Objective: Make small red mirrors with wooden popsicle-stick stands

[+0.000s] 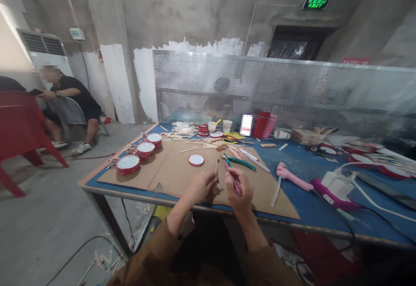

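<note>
Near the table's front edge, my left hand (204, 186) is closed on a thin wooden stick (217, 167) that points upward. To its right, my right hand (239, 187) is wrapped round a purple-handled tool (234, 183), its tip close to the stick. Just beyond the hands lies a red-rimmed white disc (196, 160) on the cardboard sheet (172, 164). Green-handled pliers (242, 163) rest behind my right hand. Three red-rimmed drums (128, 164) with sticks attached stand along the left edge.
A pink glue gun (294, 177) and a purple power strip (334, 195) with white chargers lie to the right. Loose sticks, paper cups (227, 125) and a red bottle (261, 124) line the back before a perforated metal panel (195, 86). A person sits far left.
</note>
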{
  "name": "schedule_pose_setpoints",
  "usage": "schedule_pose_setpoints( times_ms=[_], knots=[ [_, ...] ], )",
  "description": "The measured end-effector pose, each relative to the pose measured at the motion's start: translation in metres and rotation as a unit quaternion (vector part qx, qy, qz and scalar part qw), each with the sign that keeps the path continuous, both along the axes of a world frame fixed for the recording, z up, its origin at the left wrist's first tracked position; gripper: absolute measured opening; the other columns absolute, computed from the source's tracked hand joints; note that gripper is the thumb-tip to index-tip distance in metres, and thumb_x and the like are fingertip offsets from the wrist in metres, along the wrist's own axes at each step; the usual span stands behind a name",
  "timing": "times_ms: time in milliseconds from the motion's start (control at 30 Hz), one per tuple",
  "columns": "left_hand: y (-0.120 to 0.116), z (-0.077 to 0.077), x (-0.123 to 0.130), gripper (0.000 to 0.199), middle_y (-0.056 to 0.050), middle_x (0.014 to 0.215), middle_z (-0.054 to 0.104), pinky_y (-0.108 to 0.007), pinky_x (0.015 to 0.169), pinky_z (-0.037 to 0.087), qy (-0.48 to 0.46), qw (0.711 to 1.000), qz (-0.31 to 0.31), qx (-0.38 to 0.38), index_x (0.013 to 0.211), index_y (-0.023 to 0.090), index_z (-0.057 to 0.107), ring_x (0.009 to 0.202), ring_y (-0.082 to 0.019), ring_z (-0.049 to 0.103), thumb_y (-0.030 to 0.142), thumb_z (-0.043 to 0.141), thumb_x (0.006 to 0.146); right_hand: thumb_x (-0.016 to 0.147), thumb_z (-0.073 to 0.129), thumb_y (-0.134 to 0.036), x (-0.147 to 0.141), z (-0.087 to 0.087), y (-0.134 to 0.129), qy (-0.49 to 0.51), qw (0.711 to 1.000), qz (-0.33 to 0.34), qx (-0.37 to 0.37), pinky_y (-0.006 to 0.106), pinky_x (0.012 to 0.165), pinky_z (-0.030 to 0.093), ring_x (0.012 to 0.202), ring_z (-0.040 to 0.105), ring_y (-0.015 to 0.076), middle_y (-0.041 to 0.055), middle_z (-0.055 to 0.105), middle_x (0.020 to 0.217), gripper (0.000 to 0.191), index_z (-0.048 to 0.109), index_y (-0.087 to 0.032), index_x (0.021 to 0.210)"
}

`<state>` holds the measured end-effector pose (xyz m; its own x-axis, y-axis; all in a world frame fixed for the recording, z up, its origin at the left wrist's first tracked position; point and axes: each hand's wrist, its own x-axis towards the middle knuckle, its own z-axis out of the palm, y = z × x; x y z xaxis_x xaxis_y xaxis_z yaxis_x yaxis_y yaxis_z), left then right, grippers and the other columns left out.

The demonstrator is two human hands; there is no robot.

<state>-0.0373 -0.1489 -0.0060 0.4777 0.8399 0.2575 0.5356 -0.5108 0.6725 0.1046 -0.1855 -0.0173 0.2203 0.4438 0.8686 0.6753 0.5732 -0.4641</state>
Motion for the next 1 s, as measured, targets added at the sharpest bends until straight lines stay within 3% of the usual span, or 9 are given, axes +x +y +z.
schedule_pose_setpoints(
  times_ms=[267, 467, 1000],
  knots=[
    [0.002, -0.004, 0.002, 0.023, -0.002, 0.073, 0.060, -0.022, 0.063, 0.037, -0.008, 1.000, 0.003, 0.009, 0.074, 0.016, 0.058, 0.068, -0.013, 0.051, 0.025, 0.043, 0.089, 0.089, 0.048, -0.025, -0.002, 0.005, -0.005, -0.019, 0.998, 0.049, -0.032, 0.028, 0.071, 0.051, 0.071, 0.063, 0.0152, 0.0023, 0.066, 0.078, 0.014, 0.061, -0.021, 0.093],
    [0.002, -0.002, 0.000, 0.019, -0.003, 0.078, 0.063, -0.022, 0.068, 0.039, -0.001, 1.000, 0.001, 0.012, 0.077, 0.016, 0.060, 0.075, -0.014, 0.054, 0.022, 0.045, 0.088, 0.088, 0.050, -0.025, 0.000, 0.001, -0.003, 0.007, 0.999, 0.019, -0.037, 0.026, 0.066, 0.050, 0.069, 0.064, 0.0150, 0.0018, 0.066, 0.076, 0.012, 0.062, -0.021, 0.089],
    [0.007, -0.012, 0.002, 0.023, -0.001, 0.070, 0.057, -0.022, 0.064, 0.037, -0.024, 0.999, -0.008, 0.023, 0.072, 0.016, 0.054, 0.067, -0.013, 0.048, 0.027, 0.043, 0.089, 0.089, 0.049, -0.026, -0.003, 0.006, -0.005, -0.027, 0.998, 0.046, -0.028, 0.028, 0.070, 0.052, 0.070, 0.064, 0.0153, 0.0020, 0.067, 0.077, 0.014, 0.061, -0.021, 0.093]
  ],
)
